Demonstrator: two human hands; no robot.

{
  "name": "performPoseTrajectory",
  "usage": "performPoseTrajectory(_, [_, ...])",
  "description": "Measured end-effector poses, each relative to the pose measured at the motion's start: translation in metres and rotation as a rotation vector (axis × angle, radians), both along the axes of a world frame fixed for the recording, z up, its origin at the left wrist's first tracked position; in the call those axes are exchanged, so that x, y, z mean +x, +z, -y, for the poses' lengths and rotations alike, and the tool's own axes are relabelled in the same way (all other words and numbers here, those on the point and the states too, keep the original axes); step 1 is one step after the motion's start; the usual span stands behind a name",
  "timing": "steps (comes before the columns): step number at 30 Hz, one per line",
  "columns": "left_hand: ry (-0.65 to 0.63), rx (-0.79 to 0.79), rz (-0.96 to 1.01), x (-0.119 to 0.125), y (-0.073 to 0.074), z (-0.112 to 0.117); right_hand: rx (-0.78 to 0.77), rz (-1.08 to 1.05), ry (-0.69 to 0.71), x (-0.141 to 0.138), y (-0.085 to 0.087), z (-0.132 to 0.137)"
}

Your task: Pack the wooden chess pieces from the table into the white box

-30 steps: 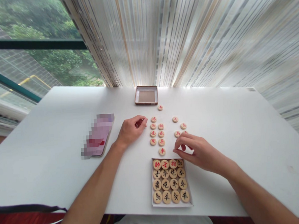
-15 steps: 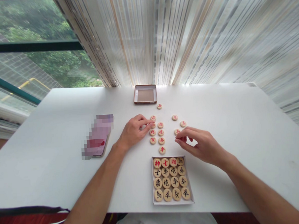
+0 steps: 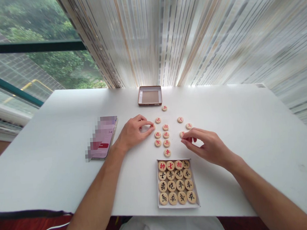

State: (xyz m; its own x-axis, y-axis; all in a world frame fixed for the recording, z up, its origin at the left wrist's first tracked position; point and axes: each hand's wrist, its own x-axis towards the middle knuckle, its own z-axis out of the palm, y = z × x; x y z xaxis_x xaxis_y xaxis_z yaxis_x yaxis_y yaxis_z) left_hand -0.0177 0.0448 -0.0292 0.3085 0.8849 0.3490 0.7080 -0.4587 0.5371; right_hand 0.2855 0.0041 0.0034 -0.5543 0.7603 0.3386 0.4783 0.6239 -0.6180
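Note:
My left hand (image 3: 136, 132) is closed in a pinch on a Chinese chess piece (image 3: 153, 126); only a pale edge of it shows between thumb and fingertips. To its right lie loose round wooden pieces with red characters, among them a 相 piece (image 3: 165, 127) and a 炮 piece (image 3: 157, 135). My right hand (image 3: 207, 145) is held with thumb and index finger slightly apart and nothing between them. Its index fingertip partly covers a red-marked piece (image 3: 182, 134) on the table. Nearer me, a square box (image 3: 197, 199) holds rows of pieces, mostly black, with 3 red ones in the far row.
A shallow brown-rimmed box lid (image 3: 150, 104) lies near the table's far edge. Off to the left is a phone (image 3: 103, 140), partly pixelated. More red pieces, a 馬 (image 3: 189, 126) and one with a crossed mark (image 3: 180, 120), lie beyond my right hand. Curtains hang behind the white table (image 3: 247, 123).
My left hand has drawn slightly left, taking a piece out of the left column and leaving a gap there. The right hand has barely moved. The view has shifted a little.

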Motion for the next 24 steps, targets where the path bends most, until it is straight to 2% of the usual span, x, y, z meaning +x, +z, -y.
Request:
performPoseTrajectory(7, [0.004,-0.085,-0.029,0.002,-0.001,0.001,0.000,0.001,-0.013,0.002,0.001,0.001])
performPoseTrajectory(17, [0.057,-0.027,-0.005,-0.003,0.001,-0.001,0.020,-0.005,-0.010,0.003,0.000,-0.001])
performPoseTrajectory(20, [0.099,-0.026,0.131,0.004,0.003,0.001,0.034,-0.014,-0.008,0.002,-0.001,0.000])
performPoseTrajectory(24, [0.094,-0.153,0.482,0.023,0.005,0.010,0.065,-0.034,-0.015,0.001,-0.003,0.000])
